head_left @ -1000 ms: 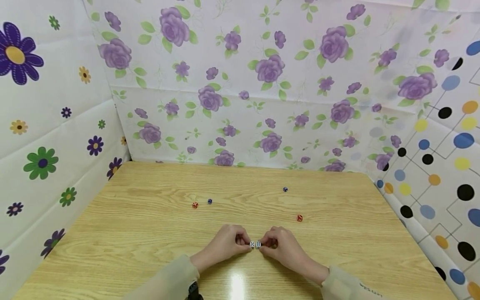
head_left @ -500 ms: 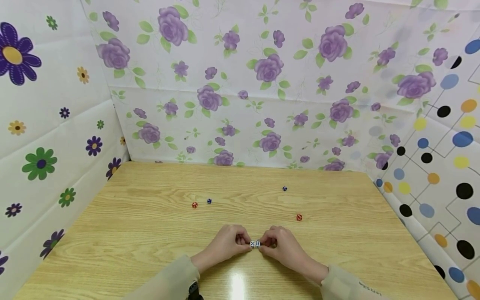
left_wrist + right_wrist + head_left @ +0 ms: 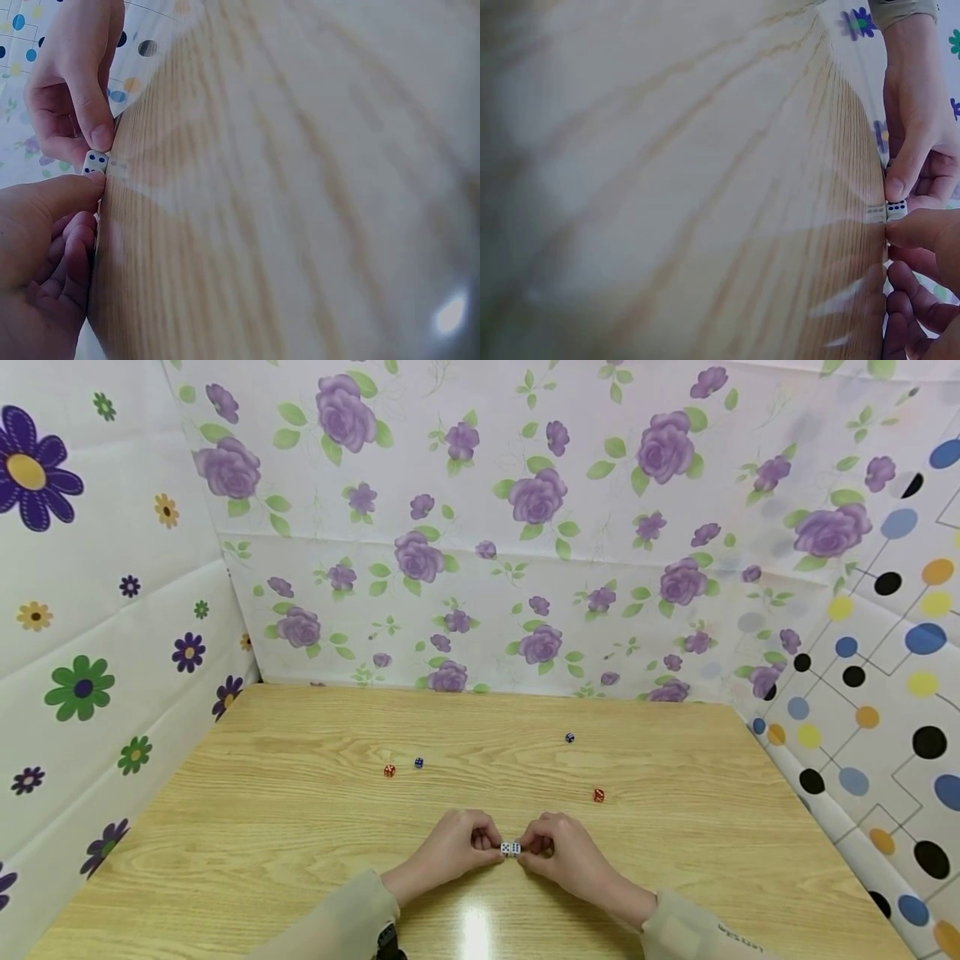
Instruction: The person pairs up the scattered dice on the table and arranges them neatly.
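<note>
A red die (image 3: 389, 771) lies near a blue die (image 3: 418, 763) on the table (image 3: 285, 810). The left hand (image 3: 452, 846) pinches a white die (image 3: 506, 849), five up, side by side with a second white die (image 3: 516, 848), six up, pinched by the right hand (image 3: 570, 853) near the front. Farther right lie another blue die (image 3: 570, 737) and another red die (image 3: 598, 795); the right sleeve (image 3: 686, 927) bears dark lettering, too unclear to read
</note>
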{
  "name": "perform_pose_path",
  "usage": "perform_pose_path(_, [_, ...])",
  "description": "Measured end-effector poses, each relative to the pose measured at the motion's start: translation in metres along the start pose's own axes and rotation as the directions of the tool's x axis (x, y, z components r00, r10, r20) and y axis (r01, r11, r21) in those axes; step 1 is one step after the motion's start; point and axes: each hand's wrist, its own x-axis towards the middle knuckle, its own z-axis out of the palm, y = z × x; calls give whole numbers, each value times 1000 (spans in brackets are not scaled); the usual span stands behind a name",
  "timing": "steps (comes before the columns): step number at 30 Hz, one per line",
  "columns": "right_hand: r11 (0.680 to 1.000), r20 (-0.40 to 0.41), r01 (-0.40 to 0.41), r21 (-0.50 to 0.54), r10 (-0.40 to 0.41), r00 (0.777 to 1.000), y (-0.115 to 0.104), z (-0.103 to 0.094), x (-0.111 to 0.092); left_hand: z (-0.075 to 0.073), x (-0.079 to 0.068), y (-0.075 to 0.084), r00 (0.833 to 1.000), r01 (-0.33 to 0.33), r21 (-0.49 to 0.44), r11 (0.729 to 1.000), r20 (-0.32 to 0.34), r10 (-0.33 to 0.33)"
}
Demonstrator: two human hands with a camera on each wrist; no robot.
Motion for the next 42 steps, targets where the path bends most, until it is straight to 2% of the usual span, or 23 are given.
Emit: perform_pose_path(42, [999,14,-22,42,21,1000,0,-1,-1,0,0,1,1000,5,2,1000,3,-5])
